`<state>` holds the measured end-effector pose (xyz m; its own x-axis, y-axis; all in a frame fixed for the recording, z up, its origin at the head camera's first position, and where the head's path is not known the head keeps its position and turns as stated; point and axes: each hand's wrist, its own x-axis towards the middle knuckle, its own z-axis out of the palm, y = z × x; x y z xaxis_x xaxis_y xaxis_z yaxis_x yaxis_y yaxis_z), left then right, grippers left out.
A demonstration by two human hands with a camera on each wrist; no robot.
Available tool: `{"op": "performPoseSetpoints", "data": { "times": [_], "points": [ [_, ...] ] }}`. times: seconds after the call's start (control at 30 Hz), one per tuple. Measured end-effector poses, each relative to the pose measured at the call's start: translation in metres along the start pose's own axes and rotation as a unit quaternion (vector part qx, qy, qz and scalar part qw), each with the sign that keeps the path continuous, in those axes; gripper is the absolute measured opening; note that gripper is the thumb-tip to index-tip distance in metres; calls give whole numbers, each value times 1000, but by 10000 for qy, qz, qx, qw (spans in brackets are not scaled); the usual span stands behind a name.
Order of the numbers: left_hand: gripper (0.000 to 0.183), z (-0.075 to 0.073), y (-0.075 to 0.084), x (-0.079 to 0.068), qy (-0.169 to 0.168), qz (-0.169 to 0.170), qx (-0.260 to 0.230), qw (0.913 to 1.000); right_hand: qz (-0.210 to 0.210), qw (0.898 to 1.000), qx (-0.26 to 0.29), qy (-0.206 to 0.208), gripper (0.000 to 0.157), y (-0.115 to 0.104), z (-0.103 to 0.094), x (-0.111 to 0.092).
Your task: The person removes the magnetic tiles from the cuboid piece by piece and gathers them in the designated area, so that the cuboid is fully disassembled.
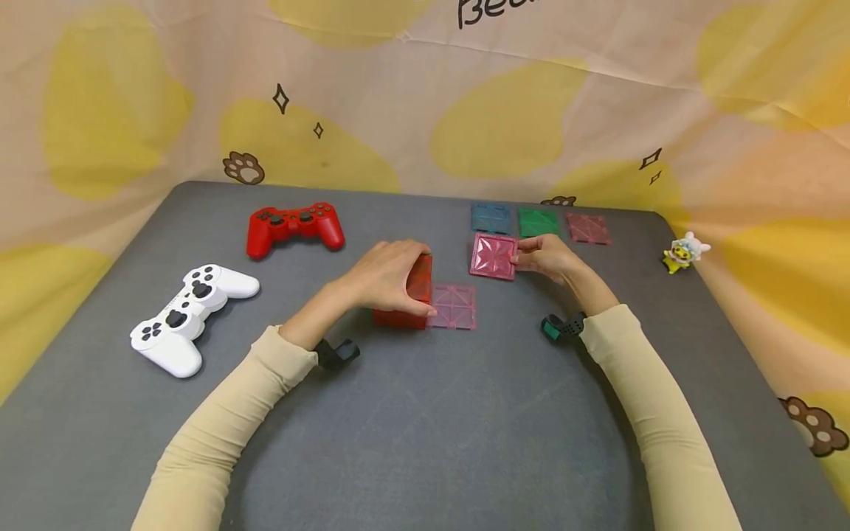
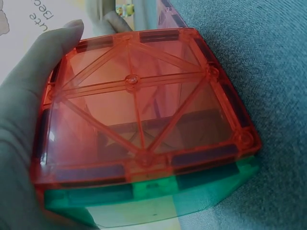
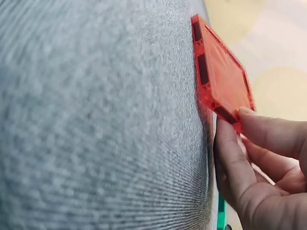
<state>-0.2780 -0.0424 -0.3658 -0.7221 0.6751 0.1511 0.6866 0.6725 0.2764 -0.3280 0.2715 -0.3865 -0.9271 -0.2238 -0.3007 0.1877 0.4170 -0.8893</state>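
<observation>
My left hand grips a box of see-through magnetic tiles, thumb at its right edge and fingers over the far side. In the left wrist view the box shows a red tile face and a green tile side. A pale pink tile lies flat on the table against the box's right side. Between thumb and fingers my right hand pinches a red-pink square magnetic tile by its edge, tilted close to the tabletop. Behind it lie a blue tile, a green tile and a red tile.
At the far left of the grey table lies a red game controller. A white game controller is nearer on the left. By the right edge stands a small white and yellow figurine. A patterned cloth hangs behind.
</observation>
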Motion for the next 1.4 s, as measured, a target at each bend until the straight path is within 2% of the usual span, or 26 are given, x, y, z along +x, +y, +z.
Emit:
{"op": "performPoseSetpoints", "data": {
  "times": [0.17, 0.37, 0.53, 0.63, 0.77, 0.83, 0.9, 0.97, 1.03, 1.07, 1.17, 1.27, 1.4],
  "points": [
    [84, -1, 2, -3, -16, -23, 5, 10000, -128, 9929, -1180, 84, 46, -3, 5, -2],
    [85, 0, 4, -5, 41, 20, -1, 10000, -221, 9814, -1872, 352, 45, -8, 12, -7],
    [85, 2, 4, -5, 72, 47, 25, 10000, -95, 9707, -2316, 626, 49, -10, 17, -9],
    [85, 2, 4, -5, 76, 68, 50, 9999, -48, 9606, -2673, 766, 47, -9, 18, -8],
    [84, 1, 6, -6, 56, 73, 73, 9999, -222, 9474, -3068, 889, 42, -9, 22, -7],
    [84, 1, 6, -7, 64, 71, 80, 9999, -416, 9395, -3244, 1020, 24, -10, 25, -9],
    [84, 0, 7, -8, 78, 76, 79, 9999, -845, 9257, -3445, 1312, 18, -11, 31, -15],
    [84, 1, 7, -8, 87, 84, 66, 9999, -1324, 9099, -3599, 1578, 19, -12, 40, -24],
    [84, 2, 7, -9, 106, 87, 63, 9999, -1848, 8960, -3675, 1672, 19, -14, 53, -35],
    [84, 2, 7, -9, 115, 80, 60, 9999, -2086, 8914, -3684, 1617, 23, -15, 60, -41],
    [84, 2, 6, -9, 169, 80, 95, 9998, -2407, 8957, -3579, 1084, 41, -17, 80, -56],
    [84, 2, 6, -8, 175, 86, 139, 9997, -2372, 8955, -3715, 609, 53, -17, 96, -67],
    [85, 1, 6, -8, 139, 68, 163, 9997, -2232, 8874, -4017, 373, 57, -16, 109, -73]
  ]
}}
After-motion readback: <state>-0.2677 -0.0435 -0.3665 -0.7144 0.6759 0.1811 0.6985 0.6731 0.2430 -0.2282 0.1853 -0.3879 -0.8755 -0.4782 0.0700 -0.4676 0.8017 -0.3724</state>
